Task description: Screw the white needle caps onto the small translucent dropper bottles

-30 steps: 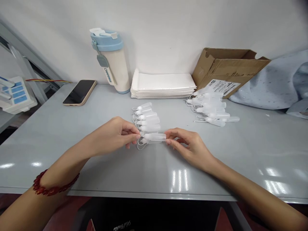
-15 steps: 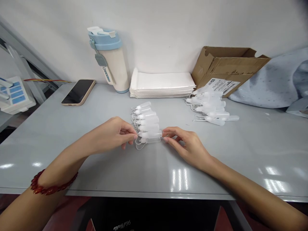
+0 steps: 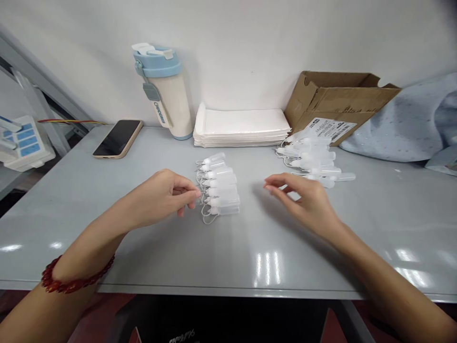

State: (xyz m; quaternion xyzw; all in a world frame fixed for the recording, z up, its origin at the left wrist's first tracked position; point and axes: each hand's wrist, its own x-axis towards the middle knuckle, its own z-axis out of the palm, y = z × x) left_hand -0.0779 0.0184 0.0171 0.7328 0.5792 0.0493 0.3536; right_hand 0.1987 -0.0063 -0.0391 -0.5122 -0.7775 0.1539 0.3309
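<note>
A row of several small clear plastic dropper bottles (image 3: 222,190) lies on the grey table, their white tips and thin cap loops pointing left. Close against those tips is my left hand (image 3: 173,194), thumb and index finger pinched together; whatever may be between them is too small to make out. My right hand (image 3: 303,197) hovers to the right of the row, apart from it, with fingers loosely curved, a slight gap at the fingertips and nothing visible in it. Just behind that hand lies a looser pile of similar bottles (image 3: 314,155), partly covered by it.
At the back stands a stack of white envelopes (image 3: 243,126) beside an open cardboard box (image 3: 350,100). A blue-lidded tumbler (image 3: 171,95) and a phone (image 3: 117,138) are on the left. Pale blue fabric (image 3: 396,124) lies at the right. The table's front edge (image 3: 228,291) runs below my hands.
My right hand has moved right and slightly back, from the near end of the row toward the pile. My left hand has shifted slightly left. The row itself keeps its arrangement.
</note>
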